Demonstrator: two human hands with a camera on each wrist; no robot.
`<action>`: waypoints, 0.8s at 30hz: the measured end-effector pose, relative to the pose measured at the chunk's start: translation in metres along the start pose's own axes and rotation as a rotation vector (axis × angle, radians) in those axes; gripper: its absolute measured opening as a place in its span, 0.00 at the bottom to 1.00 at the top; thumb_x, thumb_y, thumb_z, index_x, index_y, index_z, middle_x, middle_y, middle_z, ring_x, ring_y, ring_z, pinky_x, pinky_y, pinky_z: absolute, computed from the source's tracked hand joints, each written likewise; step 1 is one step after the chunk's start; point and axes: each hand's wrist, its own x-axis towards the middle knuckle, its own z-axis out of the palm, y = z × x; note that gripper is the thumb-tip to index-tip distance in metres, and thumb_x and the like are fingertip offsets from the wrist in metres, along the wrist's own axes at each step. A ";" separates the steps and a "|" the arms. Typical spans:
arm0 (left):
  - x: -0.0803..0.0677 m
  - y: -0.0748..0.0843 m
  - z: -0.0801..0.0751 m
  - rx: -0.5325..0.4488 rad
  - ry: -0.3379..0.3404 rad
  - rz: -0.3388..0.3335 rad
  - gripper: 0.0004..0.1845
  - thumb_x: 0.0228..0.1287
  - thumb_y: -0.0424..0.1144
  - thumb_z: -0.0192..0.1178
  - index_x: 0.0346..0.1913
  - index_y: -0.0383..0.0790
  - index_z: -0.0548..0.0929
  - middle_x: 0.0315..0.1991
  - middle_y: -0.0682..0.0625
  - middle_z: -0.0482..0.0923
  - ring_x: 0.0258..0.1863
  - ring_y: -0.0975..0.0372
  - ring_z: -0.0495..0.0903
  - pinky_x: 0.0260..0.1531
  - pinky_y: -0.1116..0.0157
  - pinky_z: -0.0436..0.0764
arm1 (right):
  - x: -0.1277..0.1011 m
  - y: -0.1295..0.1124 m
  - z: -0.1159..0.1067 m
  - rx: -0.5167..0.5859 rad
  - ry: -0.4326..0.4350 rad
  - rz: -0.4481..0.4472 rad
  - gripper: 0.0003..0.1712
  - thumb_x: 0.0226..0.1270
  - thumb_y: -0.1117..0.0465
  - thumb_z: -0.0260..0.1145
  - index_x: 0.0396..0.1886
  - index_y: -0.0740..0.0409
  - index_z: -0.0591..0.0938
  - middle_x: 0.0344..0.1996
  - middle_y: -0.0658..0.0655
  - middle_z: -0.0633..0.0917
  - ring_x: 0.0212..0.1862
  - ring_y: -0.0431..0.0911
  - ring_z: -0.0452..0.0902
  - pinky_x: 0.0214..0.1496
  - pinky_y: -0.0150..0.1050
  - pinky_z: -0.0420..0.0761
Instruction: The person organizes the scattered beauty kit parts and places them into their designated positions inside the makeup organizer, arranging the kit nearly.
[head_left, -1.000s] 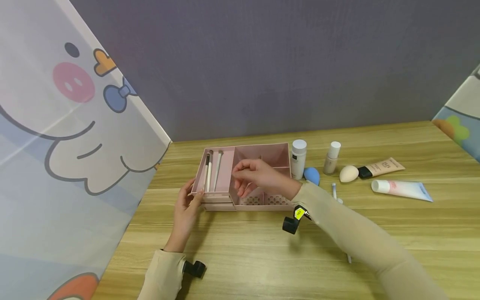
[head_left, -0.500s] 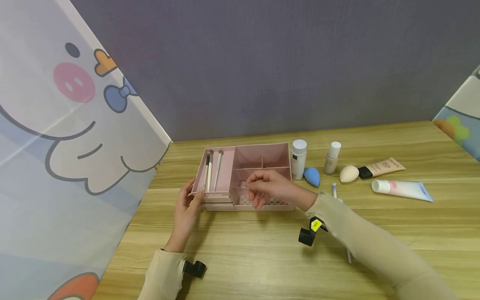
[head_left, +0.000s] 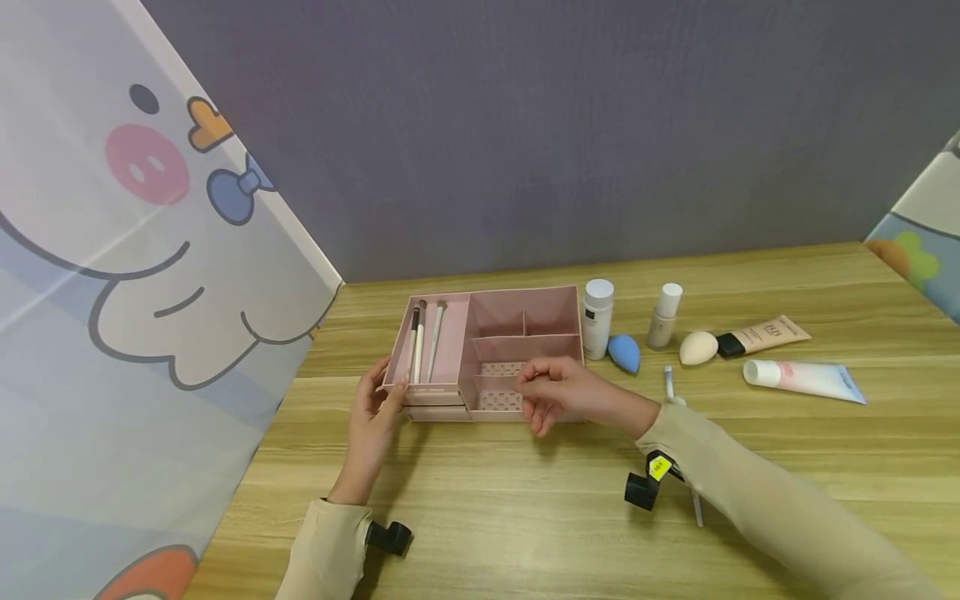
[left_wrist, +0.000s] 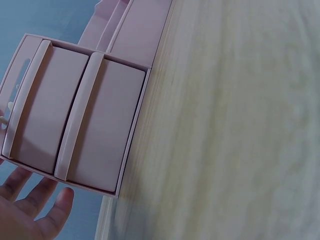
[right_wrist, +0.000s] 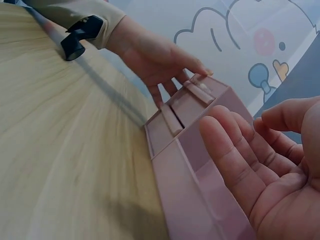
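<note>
A pink compartment organizer (head_left: 525,321) stands on the wooden table, with two drawers (left_wrist: 75,120) in its front left part. Three makeup brushes (head_left: 424,340) lie in its left compartment. My left hand (head_left: 372,406) rests with straight fingers against the organizer's front left corner; the left wrist view shows its fingertips (left_wrist: 35,202) beside the drawers. My right hand (head_left: 557,392) hovers over the organizer's front right edge, fingers loosely curled and holding nothing. Its empty palm (right_wrist: 265,170) shows in the right wrist view above the pink wall (right_wrist: 195,165), with my left hand (right_wrist: 160,62) beyond.
Right of the organizer stand a white bottle (head_left: 597,317) and a small bottle (head_left: 663,315). A blue sponge (head_left: 624,352), a beige sponge (head_left: 697,347), a beige tube (head_left: 761,335), a white tube (head_left: 802,377) and a thin stick (head_left: 669,382) lie there too. A cartoon panel (head_left: 150,292) borders the left.
My right hand has drawn back from above the organizer's middle compartments to its front right edge, towards me. The left hand and the organizer have not moved.
</note>
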 end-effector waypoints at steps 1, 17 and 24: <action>0.000 0.000 0.000 0.000 0.001 0.003 0.24 0.73 0.30 0.56 0.68 0.32 0.69 0.58 0.33 0.72 0.42 0.67 0.77 0.36 0.71 0.81 | -0.002 0.001 -0.001 0.007 -0.001 0.011 0.14 0.75 0.68 0.51 0.46 0.82 0.67 0.26 0.59 0.82 0.24 0.45 0.82 0.30 0.41 0.85; 0.000 0.000 0.000 0.005 -0.002 0.003 0.24 0.73 0.30 0.56 0.69 0.32 0.69 0.57 0.34 0.72 0.43 0.67 0.76 0.37 0.71 0.81 | -0.039 0.013 -0.017 -0.026 -0.014 0.020 0.15 0.76 0.68 0.52 0.45 0.82 0.67 0.27 0.60 0.82 0.25 0.44 0.82 0.30 0.41 0.85; 0.000 0.000 0.000 0.003 0.000 -0.016 0.24 0.73 0.30 0.56 0.69 0.33 0.69 0.57 0.35 0.72 0.43 0.66 0.76 0.35 0.69 0.82 | -0.050 0.018 -0.026 -0.057 -0.035 0.020 0.16 0.76 0.69 0.51 0.45 0.85 0.65 0.27 0.60 0.82 0.25 0.44 0.82 0.29 0.42 0.86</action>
